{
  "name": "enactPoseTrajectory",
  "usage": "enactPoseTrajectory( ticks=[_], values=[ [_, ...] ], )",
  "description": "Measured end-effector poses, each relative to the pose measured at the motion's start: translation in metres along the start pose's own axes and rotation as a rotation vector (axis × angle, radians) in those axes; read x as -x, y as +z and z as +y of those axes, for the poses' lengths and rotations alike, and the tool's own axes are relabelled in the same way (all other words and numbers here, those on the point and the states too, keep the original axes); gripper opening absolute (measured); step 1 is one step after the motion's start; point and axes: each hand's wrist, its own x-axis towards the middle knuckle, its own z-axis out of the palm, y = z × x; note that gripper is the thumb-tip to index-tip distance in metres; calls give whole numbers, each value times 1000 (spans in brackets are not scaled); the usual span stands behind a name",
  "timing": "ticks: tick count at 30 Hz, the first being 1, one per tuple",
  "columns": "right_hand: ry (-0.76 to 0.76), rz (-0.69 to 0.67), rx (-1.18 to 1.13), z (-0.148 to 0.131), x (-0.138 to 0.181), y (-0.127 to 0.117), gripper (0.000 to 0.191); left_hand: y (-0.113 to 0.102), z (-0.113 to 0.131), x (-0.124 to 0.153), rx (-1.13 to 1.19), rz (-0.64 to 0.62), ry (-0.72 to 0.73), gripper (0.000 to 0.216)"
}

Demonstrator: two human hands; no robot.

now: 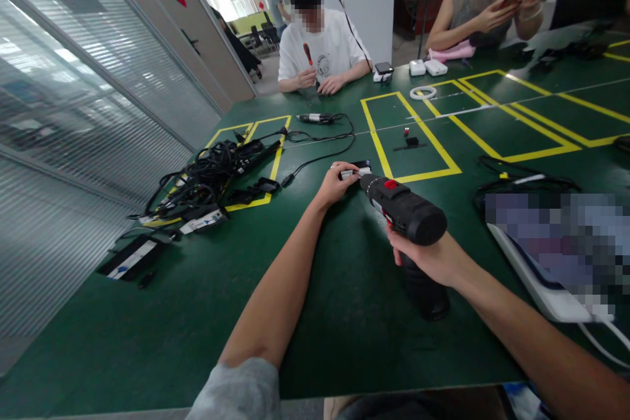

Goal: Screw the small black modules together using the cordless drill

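Observation:
My right hand (428, 256) is wrapped round the grip of a black cordless drill (406, 213) with a red switch, its nose pointing away and to the left. The drill's tip meets a small black and silver part (355, 170) lying on the green table (197, 315). My left hand (335, 182) pinches that small part from the left and holds it down on the table. A black cable (319, 159) runs off from beside the part toward the far left.
A tangle of black cables and power adapters (211, 174) lies at the left, with a flat black adapter (130, 257) nearer the edge. Across the table a person holds a red-handled screwdriver (308, 54). Another person sits at far right. Yellow tape boxes (411, 134) mark the tabletop. A white device (541, 282) lies right.

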Motion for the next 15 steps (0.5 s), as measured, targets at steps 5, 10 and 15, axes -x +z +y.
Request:
enactPoseTrajectory(
  ticks=[5, 10, 15],
  values=[
    [-3, 6, 18, 2, 0, 0, 35, 0, -1, 0, 8, 4, 3, 18],
    [10, -10, 6, 1, 0, 0, 27, 0, -1, 0, 10, 3, 0, 19],
    [6, -9, 5, 0, 1, 0, 27, -1, 1, 0, -6, -4, -7, 20]
  ],
)
